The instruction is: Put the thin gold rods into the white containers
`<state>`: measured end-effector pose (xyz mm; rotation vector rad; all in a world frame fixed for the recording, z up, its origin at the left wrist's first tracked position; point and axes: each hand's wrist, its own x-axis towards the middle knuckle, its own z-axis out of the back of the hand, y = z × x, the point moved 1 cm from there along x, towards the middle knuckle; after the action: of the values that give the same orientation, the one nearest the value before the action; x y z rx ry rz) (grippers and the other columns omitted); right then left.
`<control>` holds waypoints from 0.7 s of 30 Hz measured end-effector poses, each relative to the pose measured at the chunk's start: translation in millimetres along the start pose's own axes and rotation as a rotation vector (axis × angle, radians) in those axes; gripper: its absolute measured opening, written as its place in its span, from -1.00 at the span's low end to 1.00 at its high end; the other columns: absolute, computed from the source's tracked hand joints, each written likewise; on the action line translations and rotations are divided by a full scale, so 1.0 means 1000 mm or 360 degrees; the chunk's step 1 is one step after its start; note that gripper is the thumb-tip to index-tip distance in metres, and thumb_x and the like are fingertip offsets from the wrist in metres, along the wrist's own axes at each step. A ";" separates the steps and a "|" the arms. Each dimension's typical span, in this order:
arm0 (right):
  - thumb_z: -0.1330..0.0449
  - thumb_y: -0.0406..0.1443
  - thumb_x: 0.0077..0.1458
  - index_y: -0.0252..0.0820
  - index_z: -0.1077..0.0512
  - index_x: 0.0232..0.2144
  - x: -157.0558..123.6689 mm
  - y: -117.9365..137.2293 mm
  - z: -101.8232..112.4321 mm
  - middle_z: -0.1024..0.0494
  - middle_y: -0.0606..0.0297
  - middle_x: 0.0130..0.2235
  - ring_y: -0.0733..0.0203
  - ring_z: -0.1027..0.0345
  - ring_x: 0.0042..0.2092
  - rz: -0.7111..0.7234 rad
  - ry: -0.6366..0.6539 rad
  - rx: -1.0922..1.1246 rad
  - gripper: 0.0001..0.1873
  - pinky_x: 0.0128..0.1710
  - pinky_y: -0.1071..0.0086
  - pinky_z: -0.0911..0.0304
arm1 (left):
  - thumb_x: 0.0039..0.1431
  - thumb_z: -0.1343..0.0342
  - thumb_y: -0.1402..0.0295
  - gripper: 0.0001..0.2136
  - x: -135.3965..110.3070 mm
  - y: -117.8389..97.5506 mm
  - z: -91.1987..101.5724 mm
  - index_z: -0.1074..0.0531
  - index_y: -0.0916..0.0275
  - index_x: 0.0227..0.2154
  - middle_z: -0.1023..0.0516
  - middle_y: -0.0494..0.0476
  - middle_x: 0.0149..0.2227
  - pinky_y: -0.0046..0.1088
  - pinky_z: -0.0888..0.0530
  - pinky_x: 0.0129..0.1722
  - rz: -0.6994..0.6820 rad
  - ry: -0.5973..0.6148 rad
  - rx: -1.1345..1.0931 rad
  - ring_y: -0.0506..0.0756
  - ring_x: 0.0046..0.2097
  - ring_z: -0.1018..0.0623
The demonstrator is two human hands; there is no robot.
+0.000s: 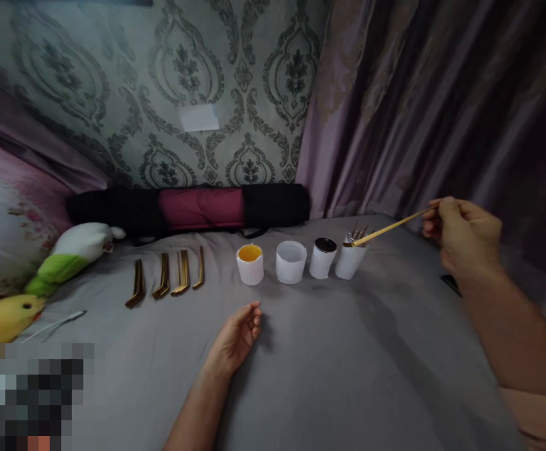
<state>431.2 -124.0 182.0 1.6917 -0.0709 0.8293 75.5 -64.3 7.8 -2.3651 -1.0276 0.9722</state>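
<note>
In my right hand (pixel 465 235) is a thin golden-yellow stick (pixel 397 223), pinched by its far end between thumb and fingers. It slopes down to the left, its wider tip over the rim of a tilted white cup (pixel 346 263) that holds several thin brown sticks (pixel 361 232). Whether the tip touches the cup, I cannot tell. My left hand (pixel 241 335) hovers low over the grey sheet, fingers loosely curled and nothing in them. Just beyond it stand a white cup with orange-yellow inside (pixel 251 270), a wider whitish cup (pixel 291 269) and a white cup with a black top (pixel 322 262).
Several bundles of bent golden-brown sticks (pixel 160 275) lie in a row at the left. A black and maroon rolled bag (pixel 202 208) rests along the patterned wall. Plush toys (pixel 73 254) and a white cable (pixel 56 326) are at the left, purple curtains (pixel 395 125) at the right.
</note>
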 end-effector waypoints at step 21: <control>0.00 -0.32 0.04 -0.35 -0.38 -0.46 0.036 -0.004 -0.005 -0.34 0.34 -0.60 0.50 -0.11 -0.68 0.0173 -0.0086 -0.0318 -0.80 -0.68 0.52 -0.01 | 0.05 -0.02 0.47 -0.83 0.002 0.001 0.003 -0.36 0.38 -0.27 -0.39 0.09 -0.44 -0.63 -0.35 -0.55 0.0007 0.0030 -0.0008 -0.11 -0.49 -0.38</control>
<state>457.5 -105.4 198.8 1.5319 -0.2759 0.8287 74.6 -63.0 4.1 -2.3773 -1.0194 0.9481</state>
